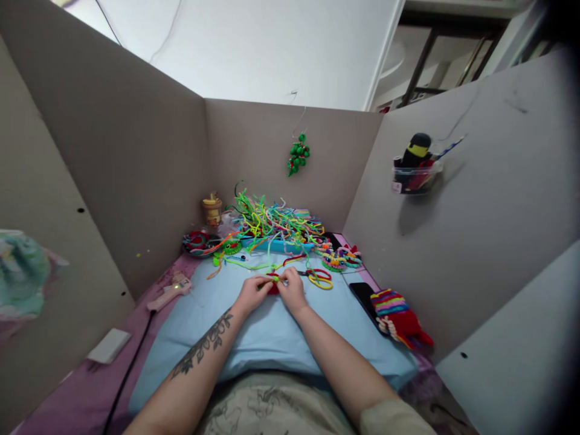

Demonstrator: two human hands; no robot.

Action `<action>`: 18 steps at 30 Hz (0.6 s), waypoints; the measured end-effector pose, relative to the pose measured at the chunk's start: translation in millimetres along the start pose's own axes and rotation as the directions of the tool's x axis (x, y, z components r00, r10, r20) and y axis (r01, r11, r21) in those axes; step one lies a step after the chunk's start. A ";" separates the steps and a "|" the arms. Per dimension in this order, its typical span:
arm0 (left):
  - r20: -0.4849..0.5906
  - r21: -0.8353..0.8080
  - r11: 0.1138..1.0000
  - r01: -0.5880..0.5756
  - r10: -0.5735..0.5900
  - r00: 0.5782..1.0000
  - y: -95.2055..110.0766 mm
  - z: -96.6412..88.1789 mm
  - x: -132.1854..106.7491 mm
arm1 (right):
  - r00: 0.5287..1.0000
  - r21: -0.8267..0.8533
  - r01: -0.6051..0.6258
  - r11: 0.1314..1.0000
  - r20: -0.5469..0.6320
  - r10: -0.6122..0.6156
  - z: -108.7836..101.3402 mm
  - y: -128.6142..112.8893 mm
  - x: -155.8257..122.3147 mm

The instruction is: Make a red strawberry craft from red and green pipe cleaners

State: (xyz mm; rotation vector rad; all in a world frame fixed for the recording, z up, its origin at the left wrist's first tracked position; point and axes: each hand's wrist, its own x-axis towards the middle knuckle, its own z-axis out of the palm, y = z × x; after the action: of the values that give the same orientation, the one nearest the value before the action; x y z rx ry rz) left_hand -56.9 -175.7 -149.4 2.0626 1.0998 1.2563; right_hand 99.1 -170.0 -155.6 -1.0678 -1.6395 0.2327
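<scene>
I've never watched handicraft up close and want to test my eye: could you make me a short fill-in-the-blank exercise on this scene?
1. The small piece between the left hand and the right hand shows yellow-green and ____.
2. The tattooed forearm is the person's ____ one.
3. The scissors have one red handle loop and one ____ loop.
4. The colourful strands are heaped in a tray coloured ____.

Missing words: red; left; yellow; blue.
</scene>
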 end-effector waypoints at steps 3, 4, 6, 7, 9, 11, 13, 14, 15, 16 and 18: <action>-0.016 0.006 1.000 -0.004 0.004 1.000 -0.5 0.1 0.3 | 0.999 0.009 -0.027 1.000 0.025 0.027 0.4 -1.1 0.3; -0.026 0.011 1.000 -0.005 0.005 1.000 -0.3 0.0 0.4 | 0.999 0.016 -0.038 0.999 0.038 0.038 0.6 -1.5 0.4; -0.040 0.027 1.000 -0.005 0.006 0.999 0.6 -0.4 0.5 | 0.997 0.038 -0.050 0.998 0.065 0.047 0.8 -2.0 0.7; -0.045 0.038 0.999 -0.004 0.005 0.999 1.0 -0.6 0.6 | 0.996 0.053 -0.049 0.997 0.079 0.045 0.9 -2.0 0.8; -0.054 0.057 0.998 -0.003 0.006 0.999 1.5 -1.1 0.7 | 0.994 0.082 -0.038 0.996 0.107 0.029 1.2 -1.2 0.9; -0.064 0.068 0.998 -0.006 0.010 0.998 1.3 -1.5 0.8 | 0.991 0.091 -0.026 0.995 0.133 0.014 1.7 0.6 0.9; -0.068 0.075 0.997 -0.011 0.016 0.998 0.3 -1.5 0.8 | 0.988 0.071 -0.007 0.997 0.154 -0.004 2.5 2.8 0.8; -0.067 0.077 0.997 -0.011 0.016 0.998 -0.4 -1.4 0.8 | 0.986 0.055 0.007 0.998 0.164 -0.016 2.9 3.8 0.7; -0.065 0.079 0.997 -0.011 0.016 0.998 -1.2 -1.1 0.8 | 0.985 0.039 0.020 0.999 0.172 -0.027 3.2 4.7 0.7; -0.063 0.080 0.997 -0.011 0.016 0.998 -2.2 -0.7 0.7 | 0.983 0.026 0.032 0.999 0.178 -0.036 3.3 5.4 0.6; -0.060 0.077 0.997 -0.011 0.015 0.998 -4.2 0.2 0.5 | 0.984 0.013 0.043 0.999 0.175 -0.044 3.1 6.1 0.4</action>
State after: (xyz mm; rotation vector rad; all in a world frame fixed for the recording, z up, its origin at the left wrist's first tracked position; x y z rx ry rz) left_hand -58.2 -173.0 -152.4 2.1037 1.1808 1.3092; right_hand 99.6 -165.0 -160.4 -1.0267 -1.8153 0.3126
